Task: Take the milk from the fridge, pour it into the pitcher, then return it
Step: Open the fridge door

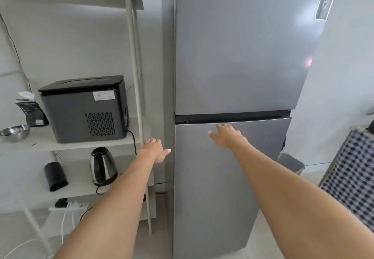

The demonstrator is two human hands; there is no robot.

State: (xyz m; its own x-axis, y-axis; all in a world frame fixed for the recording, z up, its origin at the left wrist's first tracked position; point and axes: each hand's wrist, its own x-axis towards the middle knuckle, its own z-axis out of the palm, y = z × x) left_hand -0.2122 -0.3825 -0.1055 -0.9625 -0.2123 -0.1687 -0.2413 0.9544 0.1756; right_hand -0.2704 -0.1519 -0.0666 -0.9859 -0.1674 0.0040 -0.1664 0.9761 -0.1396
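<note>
A tall grey two-door fridge (232,60) stands in front of me with both doors closed. My right hand (225,136) reaches toward the top edge of the lower door (226,177), fingers stretched out just under the dark gap between the doors. My left hand (154,150) hangs at the fridge's left side edge, fingers loosely curled and holding nothing. No milk or pitcher is visible.
A pale shelf unit (66,143) stands left of the fridge. It carries a black appliance (85,109), a steel bowl (14,132), a steel kettle (103,166) and a black cup (55,176). A checked cloth (352,177) lies at the right.
</note>
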